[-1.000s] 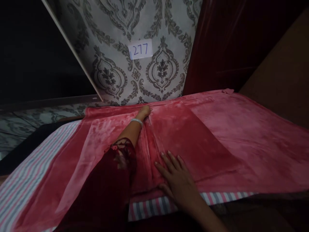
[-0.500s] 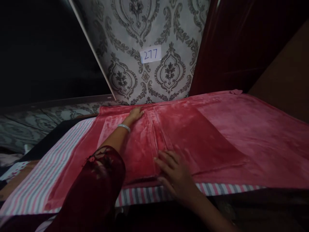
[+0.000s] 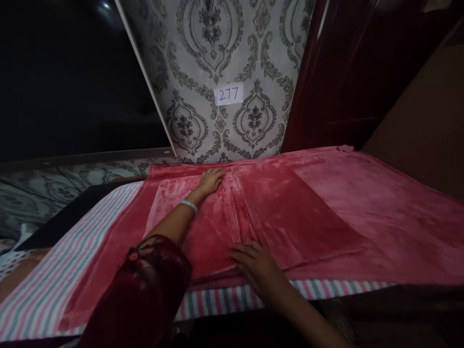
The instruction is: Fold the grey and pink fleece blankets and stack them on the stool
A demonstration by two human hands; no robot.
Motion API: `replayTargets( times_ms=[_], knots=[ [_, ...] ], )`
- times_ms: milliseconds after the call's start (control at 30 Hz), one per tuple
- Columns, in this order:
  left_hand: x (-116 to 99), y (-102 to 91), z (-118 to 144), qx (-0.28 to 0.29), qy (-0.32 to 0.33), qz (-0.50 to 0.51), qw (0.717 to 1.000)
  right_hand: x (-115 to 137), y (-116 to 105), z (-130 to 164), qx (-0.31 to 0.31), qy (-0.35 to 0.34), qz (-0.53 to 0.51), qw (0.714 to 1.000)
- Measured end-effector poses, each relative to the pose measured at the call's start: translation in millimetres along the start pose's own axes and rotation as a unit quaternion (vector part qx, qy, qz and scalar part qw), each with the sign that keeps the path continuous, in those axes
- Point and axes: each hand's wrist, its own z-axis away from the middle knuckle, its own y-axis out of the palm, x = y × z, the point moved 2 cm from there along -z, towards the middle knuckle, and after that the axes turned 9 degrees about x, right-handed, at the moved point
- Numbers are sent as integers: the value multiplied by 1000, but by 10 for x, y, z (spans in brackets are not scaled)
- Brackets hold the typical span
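Note:
A red plush cloth (image 3: 290,208) lies spread out, with folded-over panels that meet along a creased line in the middle. On its far part, just left of that line, my left hand (image 3: 211,181) rests with its fingers stretched out, palm down. A pale bracelet (image 3: 189,206) circles the left wrist. My right hand (image 3: 258,268) lies on the near edge of the cloth, at the lower end of the line, its fingers extended and slightly apart. Beneath the red cloth a striped cloth (image 3: 90,227) in white, pink and grey shows at the left and along the front.
A dark screen (image 3: 72,82) stands at the back left. Patterned wallpaper (image 3: 203,72) carries a white label (image 3: 228,94) reading 277. A dark red glossy panel (image 3: 337,77) rises at the back right. A white cloth with red dots (image 3: 12,263) lies at the far left.
My left hand has slid a little to the right along the far part of the cloth. My right hand has moved slightly toward the near edge. The view has shifted slightly.

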Motion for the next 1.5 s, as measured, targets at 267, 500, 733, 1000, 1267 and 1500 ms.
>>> replayTargets(
  times_ms=[267, 500, 733, 1000, 1267, 1500],
  knots=[
    [-335, -98, 411, 74, 294, -28, 953, -29, 73, -11, -55, -30, 17, 998],
    [-471, 4, 291, 79, 216, -73, 970, -55, 159, 32, -92, -45, 33, 994],
    [-429, 91, 305, 109, 236, -65, 963, 74, 100, 51, -45, 21, 89, 995],
    [-451, 75, 285, 113, 217, -73, 967, 26, 26, -18, -37, -10, 71, 997],
    [-461, 147, 378, 63, 174, -39, 982, 125, -128, 40, -1, 4, 66, 998],
    [-121, -37, 80, 45, -83, -12, 996, 194, -249, -306, 60, 32, 59, 996]
  ],
)
